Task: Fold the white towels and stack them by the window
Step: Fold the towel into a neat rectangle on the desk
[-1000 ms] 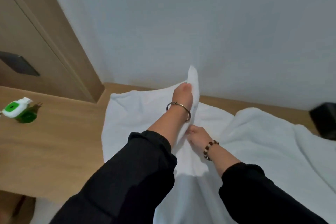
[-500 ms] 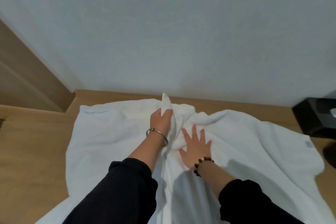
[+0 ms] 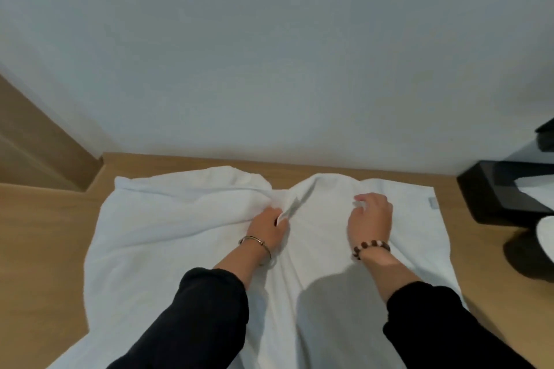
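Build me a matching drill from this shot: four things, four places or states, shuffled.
1 left hand
2 right hand
3 white towel
4 black box

A spread over the wooden table
B bead bracelet at its wrist
C at the table's right edge
D pinches a towel fold

Pairs: 1-D, 2-B, 3-A, 4-C

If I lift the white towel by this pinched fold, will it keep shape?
Likely floppy: the white towel bunches where the left hand pinches it. Pushed, it would probably ruck up, as its ridges on the wooden table suggest.
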Demonstrator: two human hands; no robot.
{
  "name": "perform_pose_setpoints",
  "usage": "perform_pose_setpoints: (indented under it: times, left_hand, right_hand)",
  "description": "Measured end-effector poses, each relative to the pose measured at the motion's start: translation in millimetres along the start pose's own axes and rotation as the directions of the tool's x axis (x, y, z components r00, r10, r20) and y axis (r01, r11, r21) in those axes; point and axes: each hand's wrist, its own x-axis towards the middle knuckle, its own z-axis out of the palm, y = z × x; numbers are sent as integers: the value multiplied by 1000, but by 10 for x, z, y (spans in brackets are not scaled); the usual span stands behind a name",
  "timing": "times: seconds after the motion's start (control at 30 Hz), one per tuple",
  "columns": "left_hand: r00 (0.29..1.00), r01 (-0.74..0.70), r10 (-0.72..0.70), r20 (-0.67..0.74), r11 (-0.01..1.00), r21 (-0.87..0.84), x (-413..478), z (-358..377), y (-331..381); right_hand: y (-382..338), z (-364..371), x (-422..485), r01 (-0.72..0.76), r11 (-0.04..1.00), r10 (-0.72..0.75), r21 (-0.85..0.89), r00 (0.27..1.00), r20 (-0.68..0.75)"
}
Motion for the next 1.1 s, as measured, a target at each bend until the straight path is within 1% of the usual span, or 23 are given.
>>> perform_pose_setpoints:
  times: [0.07, 0.13, 0.2, 0.23, 0.27, 0.33, 0.4, 0.47, 0.57, 0.63, 0.7, 0.73, 0.77, 0.8, 0.87, 0.9, 0.93, 0.97, 1.0, 1.03, 1.1]
  left_hand:
    - [1000, 17, -17, -12, 999, 50, 6, 43, 0]
    - [1000, 21, -18, -22, 990, 143, 39, 59, 40]
    - [1000, 26, -24, -10, 970, 241, 65, 102, 73]
    - [1000, 26, -26, -6, 957, 290, 69, 130, 94]
    - [999, 38, -38, -7, 944, 329, 73, 158, 111]
    - [996, 83, -73, -42, 934, 349, 84, 178, 146]
    - [997, 81, -73, -35, 916, 392, 101, 200, 178]
    - [997, 75, -73, -21, 903, 422, 107, 216, 180]
    - [995, 96, -89, -37, 914, 395, 134, 243, 166]
    - [994, 111, -111, -22, 911, 397, 141, 251, 170]
    - [992, 122, -123, -22, 914, 387, 144, 238, 185]
    - [992, 127, -127, -25, 917, 378, 137, 216, 203]
    - [992, 126, -128, -19, 920, 370, 134, 193, 211]
    - [991, 126, -135, 0, 927, 354, 130, 160, 223]
    - [987, 131, -153, 51, 944, 302, 123, 82, 238]
    - [986, 132, -154, 59, 952, 277, 114, 32, 245]
    - [987, 137, -155, 50, 956, 261, 100, -19, 258]
    - [988, 143, -155, 27, 957, 254, 83, -69, 274]
    - [988, 149, -154, -2, 957, 250, 57, -118, 303]
    - [989, 148, -146, -28, 958, 246, 31, -167, 343]
    - [990, 137, -126, -65, 968, 212, -19, -270, 427]
  right_hand:
    - [280, -104, 203, -89, 978, 94, -189, 995, 17]
    - [479, -176, 323, -128, 936, 145, -328, 989, 27]
    - [604, -231, 408, -139, 913, 145, -383, 989, -14]
    - [649, -255, 445, -167, 902, 169, -397, 985, -30]
    - [679, -277, 480, -219, 888, 224, -404, 974, -37]
    - [720, -307, 532, -362, 858, 372, -364, 927, -46]
    - [725, -334, 591, -457, 848, 466, -269, 884, -34]
    - [722, -389, 668, -515, 835, 520, -193, 854, -23]
    - [744, -439, 781, -579, 812, 580, -70, 815, -6]
    - [755, -428, 831, -606, 795, 607, 31, 795, -17]
    - [763, -426, 831, -637, 769, 638, 64, 770, -6]
    - [737, -444, 806, -649, 760, 649, 40, 761, 17]
    - [722, -446, 788, -639, 769, 639, -14, 769, 38]
    - [682, -454, 751, -591, 802, 596, -89, 803, 33]
    - [543, -470, 630, -406, 877, 419, -259, 908, -4]
    - [431, -494, 565, -305, 904, 316, -299, 949, -11]
    - [312, -510, 505, -213, 928, 230, -306, 973, 17]
    - [188, -522, 452, -163, 956, 188, -246, 979, 80]
    - [27, -552, 387, -181, 972, 208, -153, 960, 186]
    - [-139, -570, 317, -236, 969, 248, -75, 913, 325]
    - [-436, -568, 154, -372, 928, 321, -37, 743, 588]
